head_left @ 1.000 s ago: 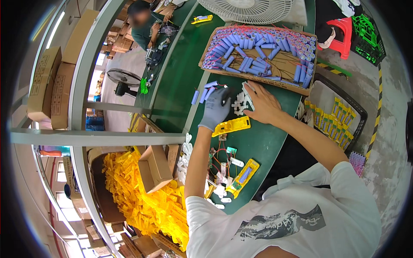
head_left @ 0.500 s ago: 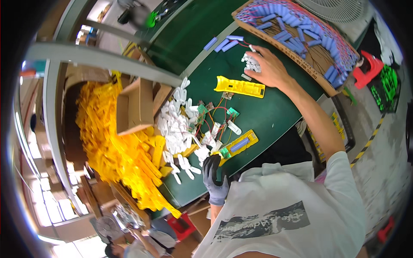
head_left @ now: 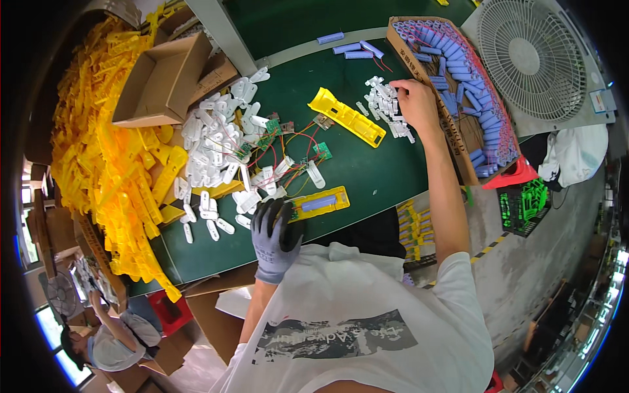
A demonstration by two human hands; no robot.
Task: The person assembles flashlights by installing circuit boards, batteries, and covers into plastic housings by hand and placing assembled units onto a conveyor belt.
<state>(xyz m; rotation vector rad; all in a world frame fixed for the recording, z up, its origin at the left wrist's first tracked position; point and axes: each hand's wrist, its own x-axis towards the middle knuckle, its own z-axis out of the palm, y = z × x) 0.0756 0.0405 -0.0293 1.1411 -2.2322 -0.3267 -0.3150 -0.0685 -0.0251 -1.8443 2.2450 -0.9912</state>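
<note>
My left hand, in a grey and black glove, is closed around the left end of a yellow plastic half-shell near the table's front edge. Inside that shell lie a blue cylindrical battery and a green circuit board, partly covered by my fingers. My bare right hand is at the right side of a small heap of white plastic parts. Its thumb and index finger are bent close together; whatever is between them is too small to make out. Another yellow half-shell lies open side up between the hands.
Wired circuit boards and a pile of white oval pieces cover the table's left-middle. Yellow shells heap up at far left beside a cardboard box. A carton of blue batteries and a fan stand right.
The whole view has turned and shifted. My right hand has moved from the far side of the small white parts to their right edge, its fingers drawn together. My left hand stays at the shell.
</note>
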